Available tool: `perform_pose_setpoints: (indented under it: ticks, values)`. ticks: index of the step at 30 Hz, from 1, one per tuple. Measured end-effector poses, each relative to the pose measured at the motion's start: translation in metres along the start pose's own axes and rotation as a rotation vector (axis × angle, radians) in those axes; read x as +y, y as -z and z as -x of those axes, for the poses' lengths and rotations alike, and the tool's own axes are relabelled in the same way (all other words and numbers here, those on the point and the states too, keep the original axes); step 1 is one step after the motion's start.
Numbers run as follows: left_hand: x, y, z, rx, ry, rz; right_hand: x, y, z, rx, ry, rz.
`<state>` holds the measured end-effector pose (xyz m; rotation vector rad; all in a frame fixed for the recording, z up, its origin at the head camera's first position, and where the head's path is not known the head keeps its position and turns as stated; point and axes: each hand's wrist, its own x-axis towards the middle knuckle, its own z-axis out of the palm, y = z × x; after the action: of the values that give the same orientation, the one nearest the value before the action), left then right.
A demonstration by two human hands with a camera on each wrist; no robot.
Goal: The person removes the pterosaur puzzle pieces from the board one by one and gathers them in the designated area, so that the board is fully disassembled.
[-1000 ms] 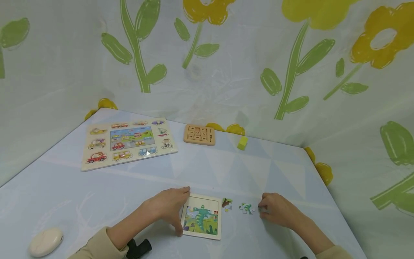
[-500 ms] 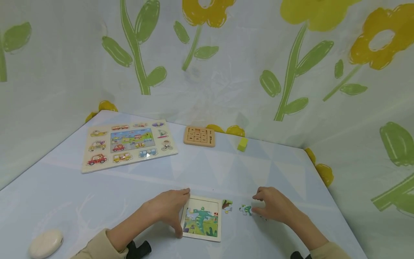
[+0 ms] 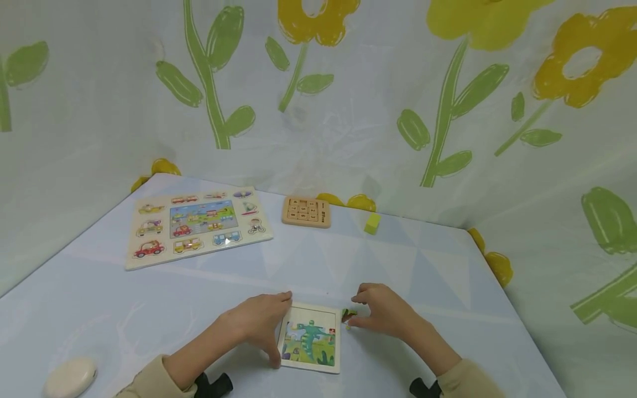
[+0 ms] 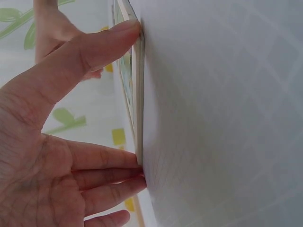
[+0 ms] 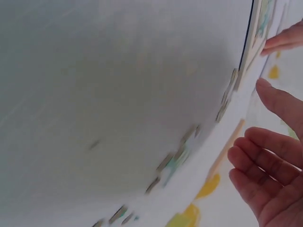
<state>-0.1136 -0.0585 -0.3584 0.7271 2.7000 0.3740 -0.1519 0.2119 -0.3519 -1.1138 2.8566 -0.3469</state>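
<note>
My left hand (image 3: pixel 256 322) holds a small square dinosaur jigsaw puzzle by its pale wooden frame (image 3: pixel 313 310), thumb near the lower left corner and fingers at the upper left. A green dinosaur picture fills most of it, with a bare strip along the top. Just right of the frame lies a loose jigsaw piece (image 3: pixel 348 315), partly covered by my right hand (image 3: pixel 385 312). That hand hovers with thumb and forefinger apart, nothing between them. In the right wrist view, more loose pieces (image 5: pixel 173 160) lie on the table below it; the head view has them hidden behind the hand.
At the back left lies a large vehicle puzzle board (image 3: pixel 201 226). A wooden number slide puzzle (image 3: pixel 306 212) and a yellow-green block (image 3: pixel 372 223) sit along the back edge. An off-white rounded object (image 3: pixel 71 377) is at the front left.
My right hand has let go of a piece at the far right and moved left to the piece beside the frame. The left hand has stayed on the puzzle.
</note>
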Motion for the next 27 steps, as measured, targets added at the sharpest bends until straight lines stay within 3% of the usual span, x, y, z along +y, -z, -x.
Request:
perform_pose_setpoints:
  ticks: [4, 12, 19, 27]
  values:
    - [-0.001, 0.0, 0.001, 0.006, 0.003, 0.007, -0.014, -0.003, -0.014, 0.002, 0.051, -0.001]
    - [-0.003, -0.001, 0.002, 0.0, 0.001, 0.053, -0.044, -0.01, -0.038, -0.087, 0.092, 0.009]
    - [-0.003, -0.001, 0.0, 0.003, -0.007, 0.019, -0.062, -0.021, -0.05, -0.138, 0.11, -0.011]
    - [-0.003, 0.0, 0.001, -0.03, -0.007, 0.004, -0.07, -0.032, -0.055, -0.149, 0.212, -0.023]
